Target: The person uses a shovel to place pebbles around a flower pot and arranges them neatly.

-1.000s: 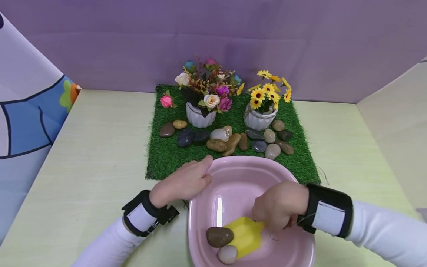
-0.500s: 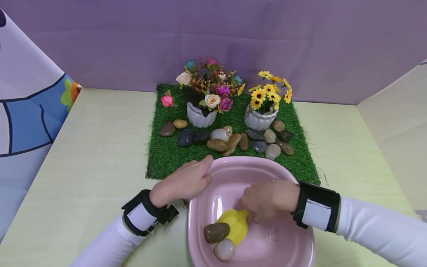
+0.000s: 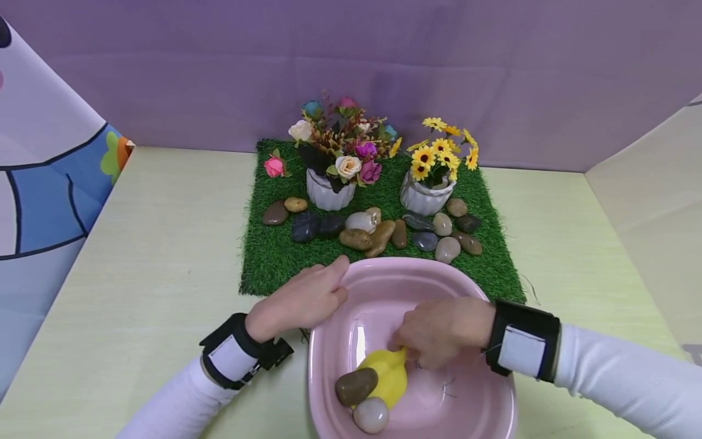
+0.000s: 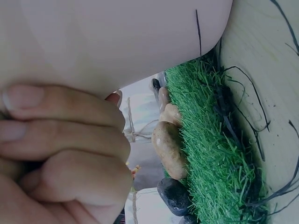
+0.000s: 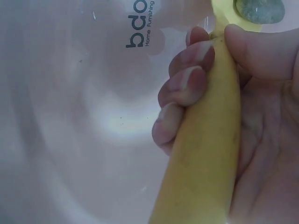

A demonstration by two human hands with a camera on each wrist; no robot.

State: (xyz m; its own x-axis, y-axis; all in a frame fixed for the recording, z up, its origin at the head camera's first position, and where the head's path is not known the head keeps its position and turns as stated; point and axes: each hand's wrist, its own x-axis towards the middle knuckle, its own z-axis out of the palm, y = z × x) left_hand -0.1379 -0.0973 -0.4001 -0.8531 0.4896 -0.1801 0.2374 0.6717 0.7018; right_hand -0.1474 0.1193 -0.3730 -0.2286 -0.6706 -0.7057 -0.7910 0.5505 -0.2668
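In the head view, a pink plastic basin (image 3: 406, 263) stands at the front of the table. My left hand (image 3: 304, 299) grips its far left rim; the left wrist view shows curled fingers (image 4: 70, 107) against the basin's outer wall. Inside the basin, my right hand (image 3: 444, 329) holds a yellow toy shovel (image 3: 386, 378), its blade low and pointing front left. Fingers and thumb wrap round its handle (image 5: 205, 135) in the right wrist view. A brown stone (image 3: 356, 387) and a pale stone (image 3: 371, 415) overlap the blade's front left end.
Behind the basin lies an artificial grass mat (image 3: 274, 268) with several stones (image 3: 356, 239). Two white pots, one of mixed flowers (image 3: 330, 190) and one of yellow flowers (image 3: 426, 196), stand farther back. A purple cloth (image 3: 351, 67) hangs behind the table.
My right hand has moved left with the shovel, and the blade has turned and come closer against the two stones, which shifted slightly left. My left hand stays on the rim.
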